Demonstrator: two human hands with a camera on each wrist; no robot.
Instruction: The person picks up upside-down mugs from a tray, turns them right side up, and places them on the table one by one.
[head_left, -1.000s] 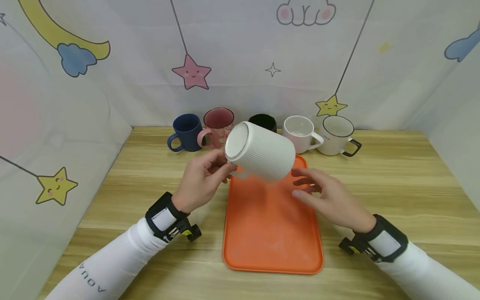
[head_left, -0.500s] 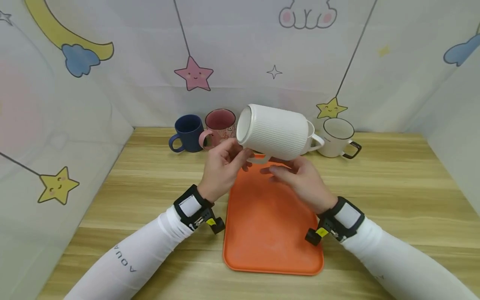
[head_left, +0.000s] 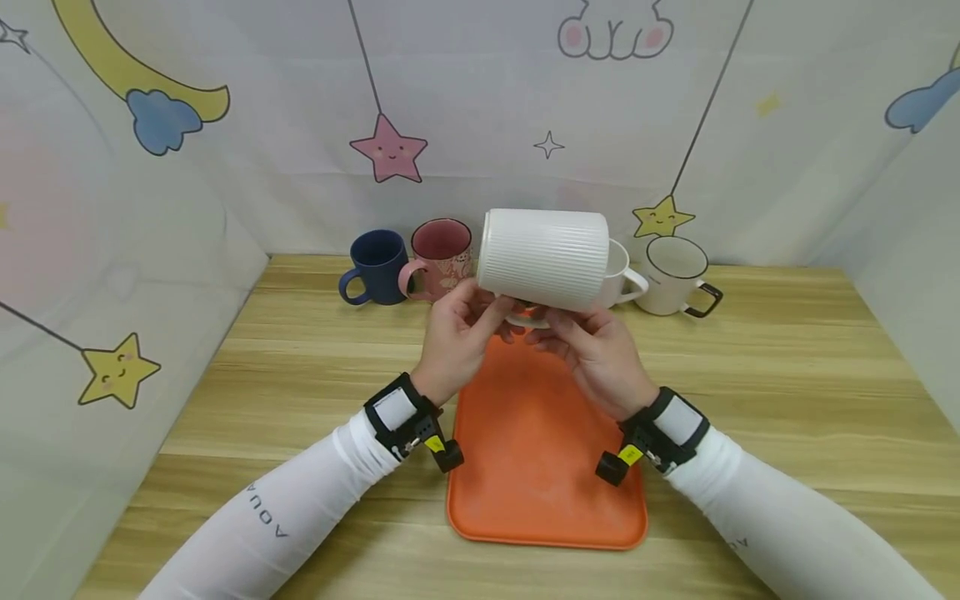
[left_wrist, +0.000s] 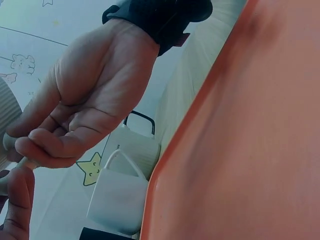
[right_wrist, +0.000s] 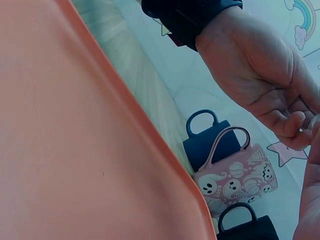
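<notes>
A white ribbed mug (head_left: 543,257) is held up on its side over the orange tray (head_left: 547,500), its base end to the left and its handle (head_left: 528,320) pointing down. My left hand (head_left: 455,342) pinches the handle from the left between thumb and fingers. From the right, my right hand (head_left: 606,360) grips the same handle, its thumb just under the mug's wall. The two hands' fingertips almost meet there. The left wrist view shows my right hand (left_wrist: 102,95) across the tray, with part of the mug at the left edge.
Behind the tray, mugs stand in a row: dark blue (head_left: 377,267), pink with ghost prints (right_wrist: 235,177), black (right_wrist: 250,230), plain white (left_wrist: 119,197), and white with a black handle (head_left: 673,275). A printed curtain (head_left: 480,100) hangs behind the wooden table (head_left: 787,400).
The mug has risen and moved slightly right, turning until its side lies nearly level. My right hand has come in from the right and taken hold of the handle beside the left hand.
</notes>
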